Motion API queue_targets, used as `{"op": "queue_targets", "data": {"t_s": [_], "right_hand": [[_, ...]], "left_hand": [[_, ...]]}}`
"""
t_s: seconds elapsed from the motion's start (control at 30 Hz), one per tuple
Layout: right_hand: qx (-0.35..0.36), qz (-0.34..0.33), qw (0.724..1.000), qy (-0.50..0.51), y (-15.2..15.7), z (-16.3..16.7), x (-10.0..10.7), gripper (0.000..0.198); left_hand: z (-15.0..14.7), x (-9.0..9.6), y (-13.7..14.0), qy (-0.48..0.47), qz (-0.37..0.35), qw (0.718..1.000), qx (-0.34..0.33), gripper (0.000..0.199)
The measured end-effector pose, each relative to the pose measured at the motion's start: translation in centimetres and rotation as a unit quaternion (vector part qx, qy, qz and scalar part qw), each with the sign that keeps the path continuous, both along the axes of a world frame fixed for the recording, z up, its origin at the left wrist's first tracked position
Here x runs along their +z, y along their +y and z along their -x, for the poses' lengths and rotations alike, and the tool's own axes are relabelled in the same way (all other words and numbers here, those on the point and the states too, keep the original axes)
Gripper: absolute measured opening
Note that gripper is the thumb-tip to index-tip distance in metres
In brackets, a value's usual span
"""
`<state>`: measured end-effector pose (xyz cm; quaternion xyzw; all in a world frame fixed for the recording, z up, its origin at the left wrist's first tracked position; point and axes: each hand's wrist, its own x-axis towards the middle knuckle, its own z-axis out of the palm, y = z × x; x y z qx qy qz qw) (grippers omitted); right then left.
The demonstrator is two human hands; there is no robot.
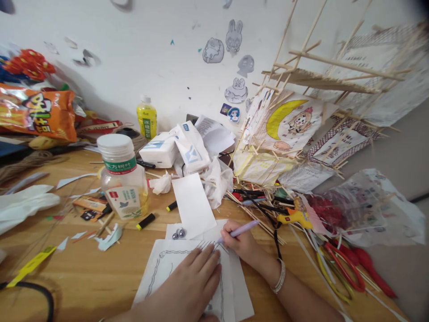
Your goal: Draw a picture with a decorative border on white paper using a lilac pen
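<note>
A white sheet of paper with a wavy hand-drawn border lies on the wooden table before me. Flat across it rests my left hand, fingers stretched out and covering much of the drawing. My right hand is closed around a light purple pen, its tip down near the sheet's top right edge, where several slanted dark strokes show. Under the drawing another white sheet sticks out to the right. Beyond it lie a blank white card and small shiny metallic balls.
A clear plastic bottle stands left, near a black marker cap. Tissue packs sit at the back. On the right are a yellow glue gun, red-handled scissors and stick-framed paper lanterns. Paper scraps litter the left.
</note>
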<state>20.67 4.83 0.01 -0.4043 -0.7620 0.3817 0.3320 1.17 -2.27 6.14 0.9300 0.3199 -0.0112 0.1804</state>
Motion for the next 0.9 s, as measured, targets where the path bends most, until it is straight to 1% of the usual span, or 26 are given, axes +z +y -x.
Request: {"op": "queue_targets", "data": {"t_s": [0.1,0.2,0.37,0.63,0.77,0.9], "right_hand": [[-0.001,-0.002,1.0,0.001,-0.02,0.08,0.1,0.029],[0.004,0.004,1.0,-0.003,-0.02,0.1,0.18,0.028],[-0.004,0.007,1.0,0.009,-0.03,0.01,0.12,0.028],[0.0,0.002,1.0,0.007,0.15,-0.03,-0.22,0.028],[-0.011,-0.001,1.0,0.01,0.21,-0.15,-0.39,0.026],[-0.008,-0.001,1.0,0.007,0.21,-0.11,-0.2,0.026]], "left_hand": [[-0.06,-0.01,-0.11,-0.014,-0.003,1.0,-0.002,0.056],[-0.08,0.13,-0.12,0.003,0.003,1.0,-0.009,0.058],[-0.06,0.42,-0.16,0.022,-0.015,1.0,-0.01,0.057],[-0.14,-0.38,-0.05,0.028,-0.02,0.999,-0.007,0.063],[-0.17,-0.24,-0.06,0.022,-0.01,1.0,-0.008,0.062],[-0.21,0.07,0.01,0.031,-0.001,0.999,-0.01,0.062]]}}
